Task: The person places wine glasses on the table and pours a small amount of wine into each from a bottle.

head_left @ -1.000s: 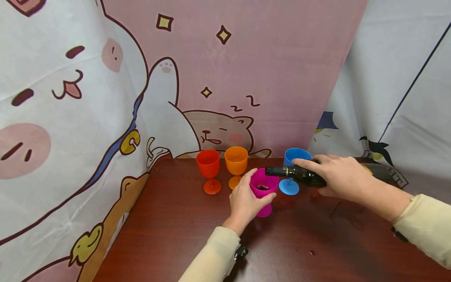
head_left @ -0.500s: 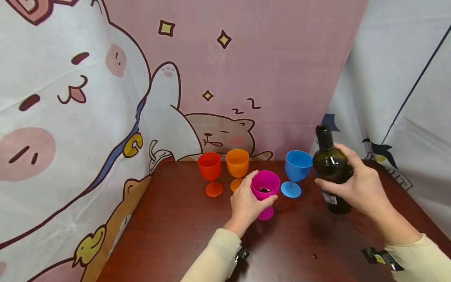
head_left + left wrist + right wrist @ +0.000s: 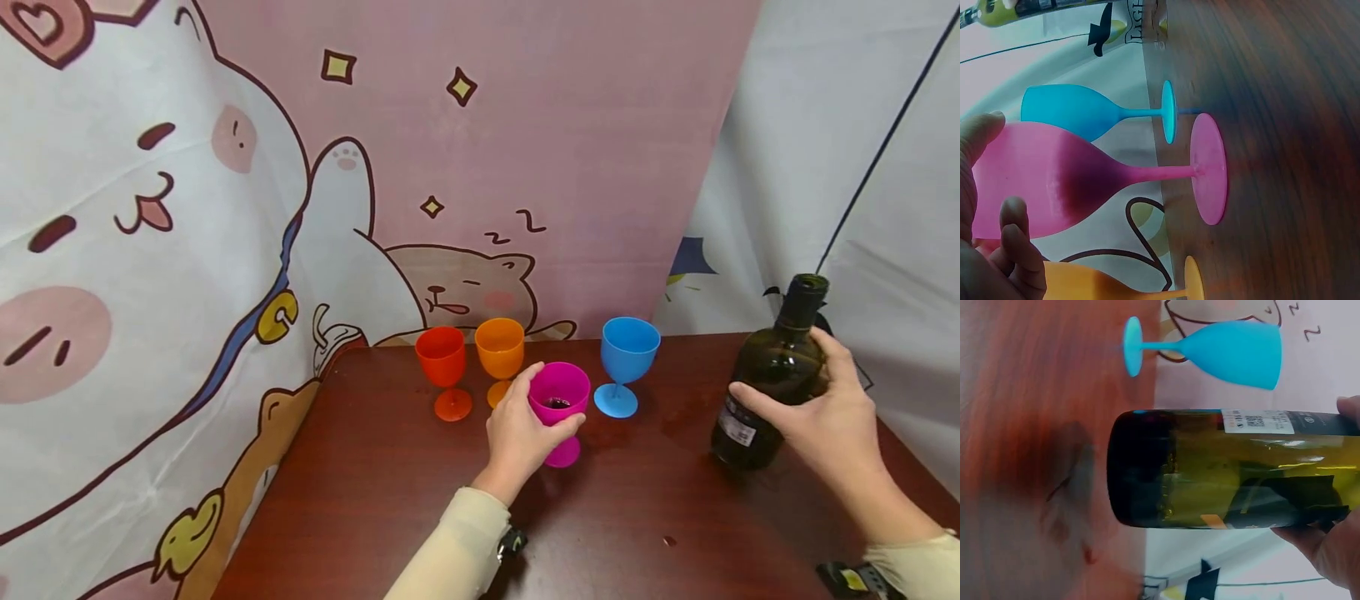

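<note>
My left hand [image 3: 521, 433] grips the bowl of a magenta plastic goblet [image 3: 564, 385], thumb on the near right side and fingers round the left. Dark red liquid [image 3: 557, 403] shows inside it. In the left wrist view the goblet's pink foot [image 3: 1209, 170] is low over the table; contact is hard to judge. My right hand [image 3: 836, 417] holds a dark green wine bottle [image 3: 776, 375] by its body, nearly upright, right of the goblets. Its mouth is uncapped. Some liquid shows low in the bottle [image 3: 1229, 469] in the right wrist view. Whether its base touches the table I cannot tell.
Behind the magenta goblet stand a red goblet [image 3: 442, 357], an orange goblet [image 3: 500, 348] partly hidden by my left hand, and a blue goblet [image 3: 630, 350]. A small reddish scrap [image 3: 670, 541] lies on the dark wooden table [image 3: 390, 500]. Printed cloth [image 3: 585, 167] hangs behind.
My right hand has swung the bottle from tilted over the magenta goblet to near upright, then moved it right and away. The left hand keeps its hold on the goblet.
</note>
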A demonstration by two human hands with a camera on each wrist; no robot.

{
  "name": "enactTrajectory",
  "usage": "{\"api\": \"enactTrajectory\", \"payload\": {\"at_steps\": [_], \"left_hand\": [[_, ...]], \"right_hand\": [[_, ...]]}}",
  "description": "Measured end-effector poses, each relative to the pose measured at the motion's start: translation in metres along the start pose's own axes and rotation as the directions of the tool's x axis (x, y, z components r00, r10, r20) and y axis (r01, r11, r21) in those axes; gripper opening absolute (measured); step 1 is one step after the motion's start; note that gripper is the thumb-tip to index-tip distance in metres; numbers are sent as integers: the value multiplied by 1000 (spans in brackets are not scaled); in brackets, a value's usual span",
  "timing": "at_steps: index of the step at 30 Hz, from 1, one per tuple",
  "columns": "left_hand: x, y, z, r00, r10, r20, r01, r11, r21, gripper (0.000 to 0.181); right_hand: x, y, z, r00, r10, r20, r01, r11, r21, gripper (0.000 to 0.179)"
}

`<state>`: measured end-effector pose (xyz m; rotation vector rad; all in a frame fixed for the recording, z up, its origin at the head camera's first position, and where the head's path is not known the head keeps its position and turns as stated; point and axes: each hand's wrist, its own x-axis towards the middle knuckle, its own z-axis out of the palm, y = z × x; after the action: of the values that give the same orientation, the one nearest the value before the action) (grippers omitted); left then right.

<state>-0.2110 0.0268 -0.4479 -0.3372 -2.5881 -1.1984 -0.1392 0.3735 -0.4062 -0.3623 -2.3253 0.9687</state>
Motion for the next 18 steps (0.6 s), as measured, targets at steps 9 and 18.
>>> {"api": "enactTrajectory", "payload": {"at_steps": [9, 18], "left_hand": [[1, 0, -1, 1000, -10, -4, 10, 1000, -6, 89], [0, 0, 2, 1000, -16, 10, 17, 1000, -19, 89]], "right_hand": [[-1, 21, 2, 997, 29, -65, -28, 1000, 14, 107], [-8, 38, 4, 996, 36, -84, -35, 999, 14, 108]]}}
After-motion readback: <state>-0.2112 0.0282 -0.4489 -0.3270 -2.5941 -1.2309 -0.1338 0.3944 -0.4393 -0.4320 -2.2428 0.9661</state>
